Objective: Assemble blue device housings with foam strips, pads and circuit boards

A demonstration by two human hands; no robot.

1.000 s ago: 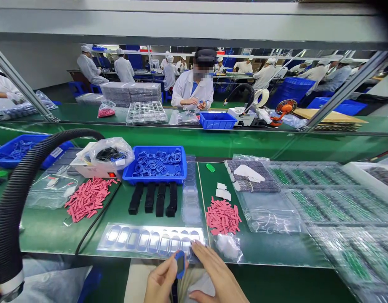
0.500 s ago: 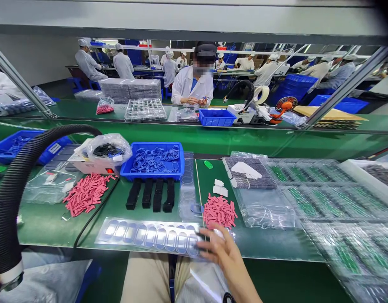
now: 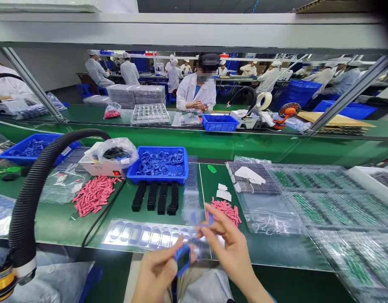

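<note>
My left hand [image 3: 160, 269], low in the middle, is closed around a small blue case with a dark screen [image 3: 183, 259], held tilted above my lap. Just right of it, my right hand [image 3: 227, 244] pinches a thin see-through film piece with bluish ends [image 3: 198, 216]; motion blurs its outline. Beneath both hands lies a sheet of oval clear films [image 3: 133, 235] along the table's front edge, its right end partly covered by my fingers. A pile of pink strips [image 3: 228, 210] sits just behind my right hand.
A blue bin of blue frames [image 3: 159, 179] stands behind several black blocks [image 3: 162, 198]. More pink strips [image 3: 94, 194] lie left. A black flexible hose [image 3: 23, 202] arches over the left side. Trays of green boards [image 3: 310, 208] fill the right. A co-worker [image 3: 196, 90] sits opposite.
My left hand has come into view with the blue case. My right hand has risen from the film sheet's right end, now pinching a film piece. The view has shifted slightly.
</note>
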